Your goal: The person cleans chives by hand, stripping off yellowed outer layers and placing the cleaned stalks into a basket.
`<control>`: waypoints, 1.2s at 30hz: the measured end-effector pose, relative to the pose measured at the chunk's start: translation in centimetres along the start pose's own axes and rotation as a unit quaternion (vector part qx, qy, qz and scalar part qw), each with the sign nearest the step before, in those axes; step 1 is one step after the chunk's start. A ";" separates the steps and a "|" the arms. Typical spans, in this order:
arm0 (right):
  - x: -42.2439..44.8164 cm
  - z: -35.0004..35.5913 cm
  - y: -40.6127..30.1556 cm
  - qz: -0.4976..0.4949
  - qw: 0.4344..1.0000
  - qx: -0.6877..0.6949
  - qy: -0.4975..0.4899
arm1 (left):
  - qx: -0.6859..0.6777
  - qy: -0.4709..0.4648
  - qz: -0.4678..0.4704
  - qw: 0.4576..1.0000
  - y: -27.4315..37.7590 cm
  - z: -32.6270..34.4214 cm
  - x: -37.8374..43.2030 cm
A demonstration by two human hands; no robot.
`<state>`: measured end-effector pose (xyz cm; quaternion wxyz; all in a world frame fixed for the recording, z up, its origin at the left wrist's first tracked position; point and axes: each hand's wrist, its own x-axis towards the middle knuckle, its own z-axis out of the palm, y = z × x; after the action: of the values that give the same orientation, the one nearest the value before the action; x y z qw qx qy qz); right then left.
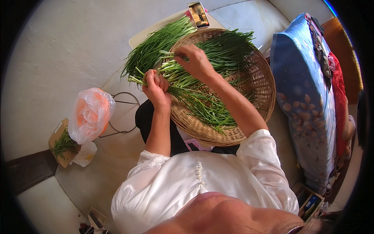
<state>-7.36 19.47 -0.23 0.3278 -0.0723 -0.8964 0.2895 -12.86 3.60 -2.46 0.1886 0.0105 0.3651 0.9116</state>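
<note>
My left hand (156,89) is closed around a bunch of garlic chives (201,102). Their pale stem ends stick out past its left side, and the green leaves trail down into the round wicker basket (263,87). Above the basket's left part, my right hand (194,61) pinches a few pale chive stems (166,53) between thumb and fingers. Beneath and beyond it, a thick layer of chives (225,48) lies in the basket, white ends to the left. Another pile of chives (157,42) rests outside the rim on a pale board or stool top (137,39).
A smartphone (198,14) showing a picture stands behind the basket. At left are a plastic bag with orange contents (92,114), a metal ring frame (125,96), and cardboard (60,136) with green sprigs (64,143). Blue flowered cloth (304,96) covers something tall at right.
</note>
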 end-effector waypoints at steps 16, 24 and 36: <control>0.9 -24.3 -2.3 0.086 0.852 0.462 0.232 | 0.000 -0.058 -0.016 0.998 -0.9 -0.6 0.4; -7.1 -15.5 -6.5 0.315 0.868 0.380 0.054 | 0.127 -0.224 -0.118 0.959 0.2 0.9 -2.4; -14.5 -9.6 -8.8 0.328 0.808 0.481 0.092 | 0.332 -0.392 -0.114 0.851 1.9 3.7 -11.5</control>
<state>10.46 12.07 2.74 0.2871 -0.2214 -0.5312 0.7658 -2.28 0.78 2.94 0.4039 0.3870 0.5404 0.6285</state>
